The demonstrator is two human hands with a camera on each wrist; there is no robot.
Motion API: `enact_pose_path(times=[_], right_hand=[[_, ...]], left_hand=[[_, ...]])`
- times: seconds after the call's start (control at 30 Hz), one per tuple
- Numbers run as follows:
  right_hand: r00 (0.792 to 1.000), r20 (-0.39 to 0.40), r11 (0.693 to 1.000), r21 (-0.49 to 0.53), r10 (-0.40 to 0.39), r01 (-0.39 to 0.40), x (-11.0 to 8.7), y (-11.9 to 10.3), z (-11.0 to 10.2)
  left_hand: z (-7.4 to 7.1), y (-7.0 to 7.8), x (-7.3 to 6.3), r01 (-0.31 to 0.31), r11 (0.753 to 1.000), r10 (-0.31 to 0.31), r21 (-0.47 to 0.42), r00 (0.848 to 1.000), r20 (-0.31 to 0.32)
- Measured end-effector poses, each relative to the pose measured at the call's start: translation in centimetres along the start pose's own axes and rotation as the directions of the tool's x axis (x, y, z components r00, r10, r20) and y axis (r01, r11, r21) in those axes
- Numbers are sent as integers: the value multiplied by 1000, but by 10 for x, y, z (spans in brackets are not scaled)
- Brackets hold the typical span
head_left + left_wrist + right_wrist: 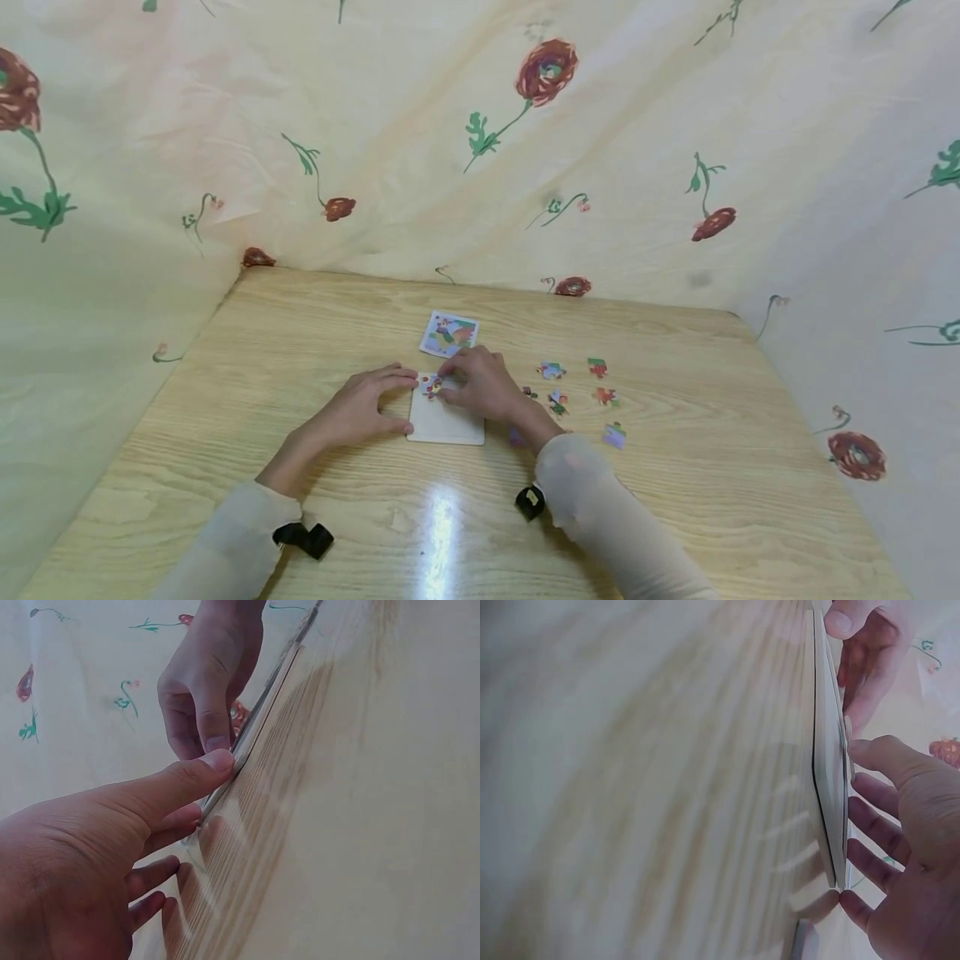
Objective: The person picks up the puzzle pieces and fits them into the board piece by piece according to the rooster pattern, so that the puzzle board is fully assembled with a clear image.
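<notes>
A white square puzzle tray (447, 427) lies flat on the table, with a few joined puzzle pieces (426, 380) in its upper left corner. My left hand (362, 406) rests at the tray's left side, fingertips by the upper corner and thumb near the lower one. Over the tray, my right hand (480, 385) pinches a small puzzle piece (438, 387) between thumb and fingers, right at the joined pieces. In the right wrist view its thumb (870, 752) presses close on the tray's surface, the other fingers extending along the tray's edge.
Behind the tray lies a picture card (448, 333) showing a colourful scene. Several loose puzzle pieces, among them a blue one (614, 435) and a red-green one (597, 367), are spread to the right, some partly hidden by the right forearm. Flowered cloth (420, 150) hangs around the wooden table (337, 317).
</notes>
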State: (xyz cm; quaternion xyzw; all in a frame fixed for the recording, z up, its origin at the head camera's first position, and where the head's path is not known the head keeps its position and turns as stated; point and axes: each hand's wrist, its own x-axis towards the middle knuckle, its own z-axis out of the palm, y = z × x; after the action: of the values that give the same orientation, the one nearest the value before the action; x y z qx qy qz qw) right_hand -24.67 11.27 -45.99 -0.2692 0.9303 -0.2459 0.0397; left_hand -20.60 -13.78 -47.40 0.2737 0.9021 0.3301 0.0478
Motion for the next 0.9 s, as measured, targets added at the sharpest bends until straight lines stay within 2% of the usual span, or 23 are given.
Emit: enact_pose_path(times=[0.33, 0.9], right_hand=[[999, 32, 998, -59, 28, -26, 2, -4, 0], [1000, 18, 999, -53, 9, -8, 2, -4, 0]], left_hand=[[-1, -1, 0, 17, 1000, -17, -1, 1000, 7], [-3, 1, 0, 36, 999, -36, -10, 999, 18]])
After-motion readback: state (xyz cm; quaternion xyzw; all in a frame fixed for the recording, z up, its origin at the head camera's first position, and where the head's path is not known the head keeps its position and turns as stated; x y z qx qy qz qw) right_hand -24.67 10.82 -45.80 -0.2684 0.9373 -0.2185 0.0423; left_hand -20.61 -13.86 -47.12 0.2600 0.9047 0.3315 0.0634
